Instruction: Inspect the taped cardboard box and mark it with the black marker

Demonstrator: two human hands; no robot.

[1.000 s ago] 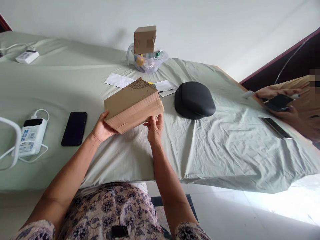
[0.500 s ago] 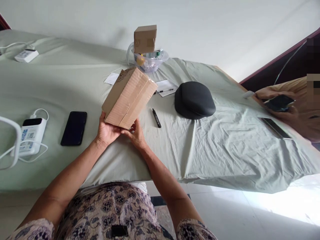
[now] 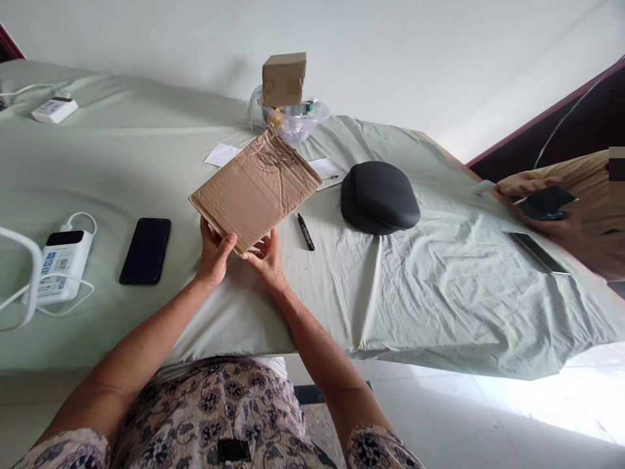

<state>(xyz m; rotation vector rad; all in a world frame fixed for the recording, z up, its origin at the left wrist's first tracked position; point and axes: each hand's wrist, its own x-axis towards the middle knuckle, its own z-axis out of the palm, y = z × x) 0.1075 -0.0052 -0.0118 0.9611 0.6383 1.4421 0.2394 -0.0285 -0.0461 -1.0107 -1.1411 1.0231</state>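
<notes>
A brown cardboard box (image 3: 254, 195) is held tilted over the cloth-covered table, one broad face turned up toward me. Dark scribbled marks and creases show near its far end. My left hand (image 3: 213, 254) grips the near left corner, thumb on the upper face and fingers going underneath. My right hand (image 3: 266, 260) holds the near edge from the right, its fingers partly hidden beneath the box. Just right of the box lies a black marker (image 3: 306, 232). Paper sheets (image 3: 222, 155) are partly covered behind it.
A black case (image 3: 379, 197) sits to the right, a dark phone (image 3: 145, 251) and a white power bank (image 3: 63, 264) with cables to the left. Behind stands a clear plastic basket (image 3: 295, 127) with a smaller box (image 3: 284, 79) on top. Another person's hands (image 3: 532, 189) hold a dark device at far right.
The box has been turned over in my hands, so a broad marked face now shows instead of the taped seam side. My left thumb has come onto the top.
</notes>
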